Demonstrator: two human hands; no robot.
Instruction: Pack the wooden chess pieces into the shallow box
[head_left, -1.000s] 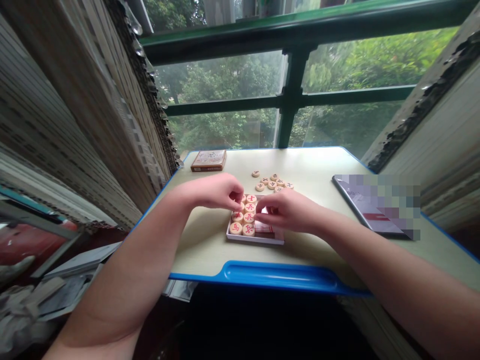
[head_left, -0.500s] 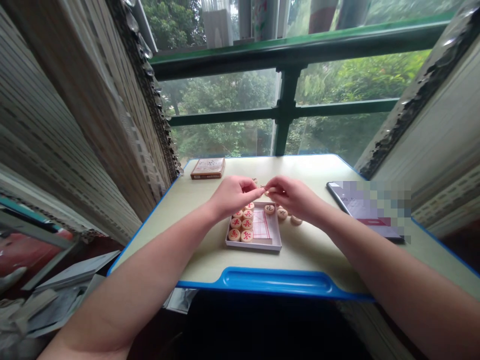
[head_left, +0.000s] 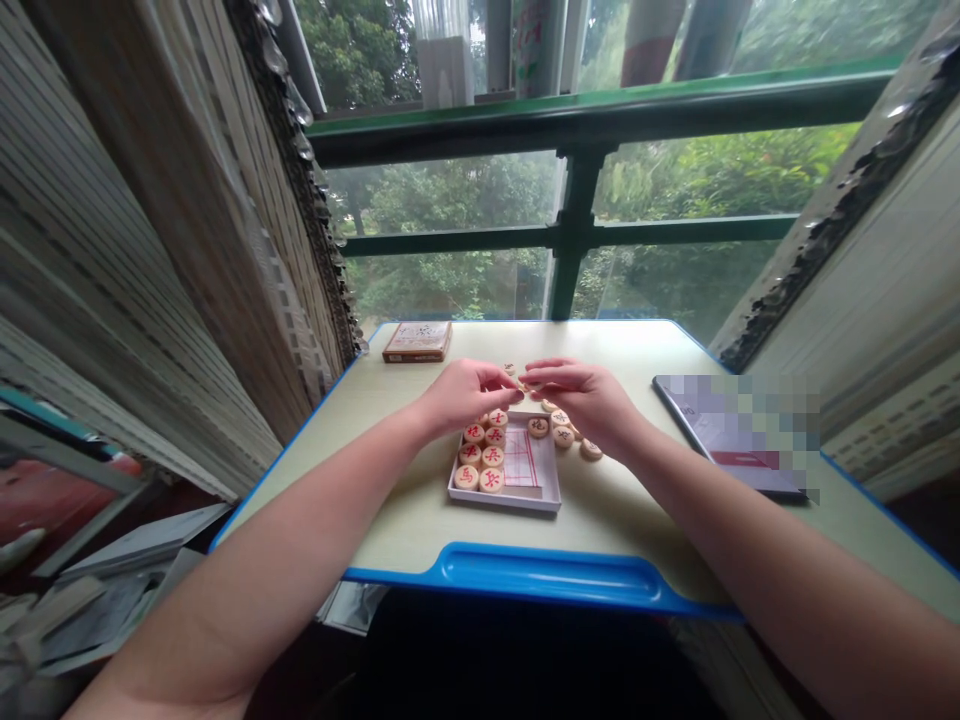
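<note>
A shallow white box (head_left: 506,503) lies on the table, with several round wooden pieces with red characters (head_left: 492,457) in two columns along its left side. One piece with a dark character (head_left: 538,427) sits at its upper right, beside a red-lined sheet (head_left: 521,462). My left hand (head_left: 474,390) is over the box's far left corner, fingers pinched; what they hold, if anything, is hidden. My right hand (head_left: 577,388) hovers above loose pieces (head_left: 563,436) right of the box, fingers stretched out. A few more pieces (head_left: 509,369) lie beyond the hands.
A closed flat box (head_left: 417,341) lies at the table's far left. A tablet-like device (head_left: 720,440), partly blurred, is on the right. The table (head_left: 360,470) has a blue edge and a blue tray (head_left: 551,572) at the front. Beyond stands a green-framed window.
My hands, whose fingertips met before, are now slightly apart. The right fingers have straightened and spread from their pinch. The view has shifted a little.
</note>
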